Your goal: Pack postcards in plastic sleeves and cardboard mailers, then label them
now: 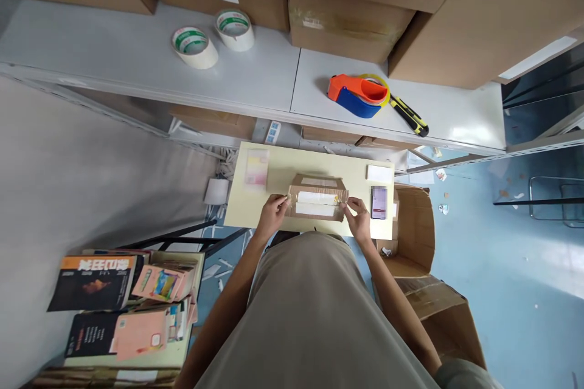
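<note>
A small brown cardboard box with white label areas lies near the front edge of the cream table. Shiny clear tape runs across its top, catching light at both ends. My left hand pinches at the tape on the box's left end, fingertips closed together. At the opposite end, my right hand is likewise closed, thumb and fingers on the tape at the box's edge. A phone lies just right of my right hand, with a white packet behind it.
Above the table, a grey shelf carries tape rolls, an orange-and-blue tape dispenser, a yellow-black utility knife and large cartons. Books are stacked at lower left. Open cardboard boxes stand on the right.
</note>
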The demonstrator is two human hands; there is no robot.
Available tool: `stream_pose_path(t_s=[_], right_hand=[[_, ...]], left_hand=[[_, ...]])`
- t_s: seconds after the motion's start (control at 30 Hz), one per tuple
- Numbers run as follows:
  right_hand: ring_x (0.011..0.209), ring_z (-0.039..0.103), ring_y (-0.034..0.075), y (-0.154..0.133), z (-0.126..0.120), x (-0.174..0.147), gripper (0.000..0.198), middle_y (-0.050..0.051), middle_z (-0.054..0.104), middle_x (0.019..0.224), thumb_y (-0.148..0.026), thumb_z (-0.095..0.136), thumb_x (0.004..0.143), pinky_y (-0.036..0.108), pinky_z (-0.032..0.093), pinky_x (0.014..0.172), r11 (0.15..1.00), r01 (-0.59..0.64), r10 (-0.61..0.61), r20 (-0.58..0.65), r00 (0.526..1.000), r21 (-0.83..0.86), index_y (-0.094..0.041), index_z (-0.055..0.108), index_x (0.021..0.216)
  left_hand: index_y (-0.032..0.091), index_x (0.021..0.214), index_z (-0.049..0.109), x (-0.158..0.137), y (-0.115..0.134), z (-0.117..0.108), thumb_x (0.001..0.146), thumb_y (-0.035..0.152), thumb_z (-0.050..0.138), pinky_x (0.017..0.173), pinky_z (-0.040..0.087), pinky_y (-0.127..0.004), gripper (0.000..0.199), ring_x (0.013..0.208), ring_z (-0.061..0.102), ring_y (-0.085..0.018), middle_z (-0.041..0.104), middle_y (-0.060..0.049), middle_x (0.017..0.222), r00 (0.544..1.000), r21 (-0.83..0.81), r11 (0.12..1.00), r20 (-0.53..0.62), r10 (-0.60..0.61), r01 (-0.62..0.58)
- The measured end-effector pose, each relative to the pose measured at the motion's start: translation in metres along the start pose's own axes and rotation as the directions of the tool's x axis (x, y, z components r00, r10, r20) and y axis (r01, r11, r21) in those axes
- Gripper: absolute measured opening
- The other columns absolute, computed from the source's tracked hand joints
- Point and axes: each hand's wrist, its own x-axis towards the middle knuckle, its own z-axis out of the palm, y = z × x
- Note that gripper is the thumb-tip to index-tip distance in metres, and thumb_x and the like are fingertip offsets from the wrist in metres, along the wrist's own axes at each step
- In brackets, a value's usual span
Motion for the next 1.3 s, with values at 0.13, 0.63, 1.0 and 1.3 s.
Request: stream_pose_path(t_s=[0.13,0.63,1.0,1.3], right_hand=[[0.098,0.074,0.026,0.019,-0.002,0.0,0.044,0.013,0.071,0.115,-0.062,0.065,0.099,0.043,0.065,0.092,1.0,-0.003,0.002,0.011,1.0,0.029,-0.021,0.079,0.107],[0.115,0.074,0.032,0.085,0.024,0.04,0.066,0.023,0.078,0.133,-0.073,0.052,0.092,0.05,0.064,0.094,0.968,-0.222,0.214,0.081,0.973,0.117,-0.018,0.075,0.119],[0.125,0.072,0.035,0.044,0.02,0.057,0.073,0.022,0.074,0.145,-0.071,0.061,0.094,0.046,0.064,0.089,0.943,-0.21,0.203,0.051,0.978,0.257,-0.017,0.073,0.142],[0.112,0.076,0.033,0.033,0.011,0.027,0.082,0.022,0.076,0.139,-0.082,0.052,0.097,0.044,0.066,0.084,0.939,-0.264,0.243,0.119,0.963,0.218,-0.015,0.071,0.14]], left_hand=[[0.021,0.117,0.081,0.001,-0.007,0.006,0.097,0.042,0.061,0.101,0.064,-0.036,0.036,0.106,0.077,-0.024,0.077,-0.012,0.119,1.0,-0.061,0.998,0.003,0.025,-0.024],[0.015,0.134,0.073,0.054,-0.033,0.034,0.092,0.022,0.063,0.117,0.056,-0.048,0.044,0.133,0.072,-0.031,0.074,-0.02,0.145,0.959,-0.061,0.957,0.032,-0.282,0.284],[0.018,0.152,0.062,0.07,0.001,0.032,0.101,0.041,0.067,0.114,0.057,-0.044,0.056,0.134,0.071,-0.03,0.074,-0.018,0.145,0.982,-0.182,0.965,0.023,-0.187,0.188],[0.019,0.147,0.067,0.035,0.005,0.031,0.109,0.071,0.045,0.11,0.059,-0.041,0.068,0.136,0.07,-0.031,0.07,-0.018,0.152,0.979,-0.195,0.96,0.022,-0.2,0.201]])
